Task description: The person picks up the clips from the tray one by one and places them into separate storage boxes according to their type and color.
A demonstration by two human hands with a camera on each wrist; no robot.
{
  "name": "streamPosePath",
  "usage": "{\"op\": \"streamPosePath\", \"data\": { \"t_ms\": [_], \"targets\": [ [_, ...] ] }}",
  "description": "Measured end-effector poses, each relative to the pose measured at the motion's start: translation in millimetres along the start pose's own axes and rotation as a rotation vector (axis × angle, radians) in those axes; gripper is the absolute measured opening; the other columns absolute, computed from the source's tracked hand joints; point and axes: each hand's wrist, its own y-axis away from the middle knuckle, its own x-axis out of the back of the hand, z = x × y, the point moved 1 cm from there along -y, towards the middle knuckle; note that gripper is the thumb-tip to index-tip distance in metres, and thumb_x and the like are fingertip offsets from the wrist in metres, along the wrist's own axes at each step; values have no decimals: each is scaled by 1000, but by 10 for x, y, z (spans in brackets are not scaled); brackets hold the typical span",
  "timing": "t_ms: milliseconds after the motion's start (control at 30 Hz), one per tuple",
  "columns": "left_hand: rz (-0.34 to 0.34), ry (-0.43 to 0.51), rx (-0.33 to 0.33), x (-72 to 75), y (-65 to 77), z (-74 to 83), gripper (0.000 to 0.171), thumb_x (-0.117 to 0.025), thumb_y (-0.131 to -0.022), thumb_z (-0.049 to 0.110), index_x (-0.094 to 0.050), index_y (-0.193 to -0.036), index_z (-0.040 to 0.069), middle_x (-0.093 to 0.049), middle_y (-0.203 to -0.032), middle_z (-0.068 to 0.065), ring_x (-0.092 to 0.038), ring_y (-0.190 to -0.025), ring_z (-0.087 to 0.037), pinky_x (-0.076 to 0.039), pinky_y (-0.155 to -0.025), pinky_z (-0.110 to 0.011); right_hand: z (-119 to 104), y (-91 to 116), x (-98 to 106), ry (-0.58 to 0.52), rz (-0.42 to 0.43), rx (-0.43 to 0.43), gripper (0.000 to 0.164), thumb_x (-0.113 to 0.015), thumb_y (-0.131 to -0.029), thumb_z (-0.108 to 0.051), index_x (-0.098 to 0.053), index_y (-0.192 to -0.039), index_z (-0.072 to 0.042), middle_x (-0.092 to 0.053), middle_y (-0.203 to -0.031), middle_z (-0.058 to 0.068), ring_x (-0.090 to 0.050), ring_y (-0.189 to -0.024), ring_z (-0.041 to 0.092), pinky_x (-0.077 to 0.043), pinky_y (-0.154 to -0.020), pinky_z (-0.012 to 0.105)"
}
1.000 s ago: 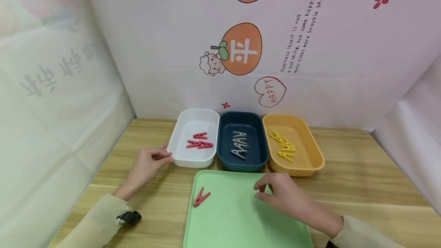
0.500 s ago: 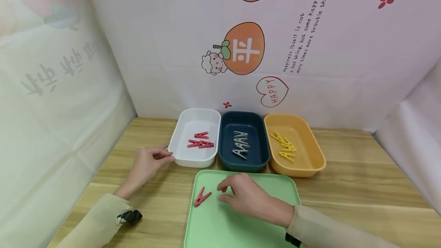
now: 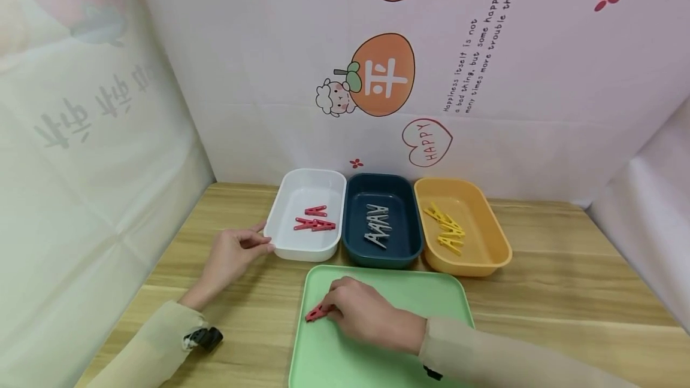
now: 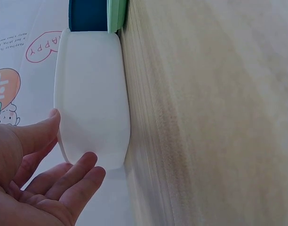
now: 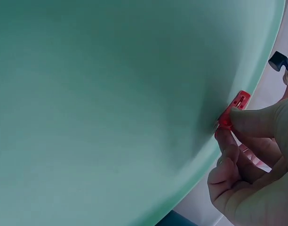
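My right hand (image 3: 369,316) is over the left part of the green tray (image 3: 388,370), pinching a red clothespin (image 3: 317,312) by its handle end. In the right wrist view, thumb and fingers meet on that clothespin (image 5: 238,102), close over the tray. My left hand (image 3: 229,262) holds the front left corner of the white bin (image 3: 280,252). In the left wrist view, the left thumb (image 4: 52,120) lies at the bin's rim and other fingers rest by its end wall. Several red clothespins (image 3: 315,224) lie inside the white bin.
Right of the white bin stand a dark blue bin (image 3: 380,262) holding several grey clothespins (image 3: 377,226) and a yellow bin (image 3: 487,238) holding several yellow ones (image 3: 447,232). Behind the row rises a printed cloth backdrop (image 3: 259,94). Everything stands on a wooden table (image 3: 560,268).
My right hand has moved left across the tray and taken hold of the red clothespin lying there. The left hand has stayed at the white bin.
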Motion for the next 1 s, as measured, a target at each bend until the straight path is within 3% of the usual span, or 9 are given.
{"op": "streamPosePath", "data": {
  "t_ms": [300,467,600,1000],
  "targets": [
    [-2,4,3,-6,-1,3,10,-88,-86,4,-82,-94,0,-69,-131,-20,-71,-115,-36,-59,-72,-18,41,249,74,8,14,-68,13,-85,-89,-8,-82,-91,-21,-67,-88,-18,-56,-85,3,-55,-76,26],
    [-4,1,1,2,4,15,11,-87,-86,3,-81,-94,-2,-68,-131,-20,-70,-115,-38,-59,-72,-18,102,281,97,39,62,-29,24,-87,-87,-12,-83,-110,-18,-68,-108,-9,-57,-102,11,-56,-88,31],
    [-6,-20,6,1,3,14,11,-88,-86,4,-82,-94,0,-69,-131,-19,-71,-115,-37,-58,-73,-18,135,256,77,98,35,29,33,-87,-87,-11,-80,-119,-17,-70,-120,-6,-56,-107,14,-54,-92,31],
    [-4,-8,4,7,1,15,10,-88,-86,3,-82,-93,0,-68,-131,-20,-71,-115,-37,-58,-72,-18,161,365,122,61,-27,-58,25,-86,-87,-9,-83,-110,-20,-70,-111,-8,-59,-102,13,-57,-87,33]
  ]
}}
